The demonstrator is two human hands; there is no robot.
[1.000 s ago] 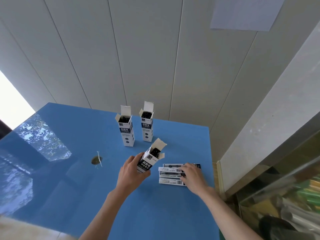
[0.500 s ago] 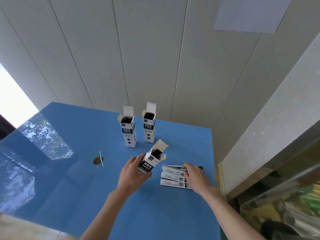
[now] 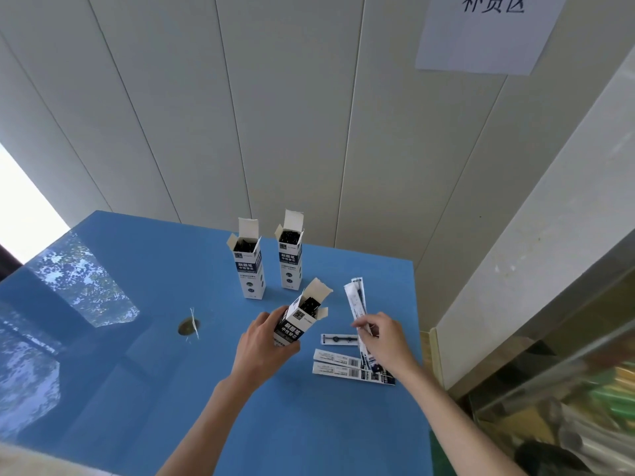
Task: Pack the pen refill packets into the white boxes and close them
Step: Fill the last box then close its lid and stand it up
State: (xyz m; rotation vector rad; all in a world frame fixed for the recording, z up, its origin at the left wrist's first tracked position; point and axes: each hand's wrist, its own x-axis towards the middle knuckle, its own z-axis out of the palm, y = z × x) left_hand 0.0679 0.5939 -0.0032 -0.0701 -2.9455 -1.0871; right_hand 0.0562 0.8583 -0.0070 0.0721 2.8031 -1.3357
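So this is somewhere mid-task, nothing finished yet. Three white boxes are out on the blue surface (image 3: 137, 389) and every one has its top flap up. The two standing boxes, left box (image 3: 250, 267) and right box (image 3: 290, 257), sit upright just above the middle of the frame, and both show dark stuff inside their mouths, so I'd guess they're already loaded or mostly loaded, just not closed.

The third box (image 3: 302, 317) is at frame centre, tilted toward the right, with the left hand (image 3: 264, 345) wrapped around its lower half. Its mouth looks dark too, so probably partly filled.

The right hand (image 3: 385, 341) pinches a couple of refill packets (image 3: 355, 304) near their lower end; they stick up and lean slightly left, close beside the tilted box's mouth but not in it yet.

Still lying on the surface, lower right of centre: the loose packets (image 3: 338, 364), at least three, partly tucked under the right hand, so I can't count for sure.

Left to do, as I read it: slide the held ones in, pack the loose ones, then fold down all three flaps.
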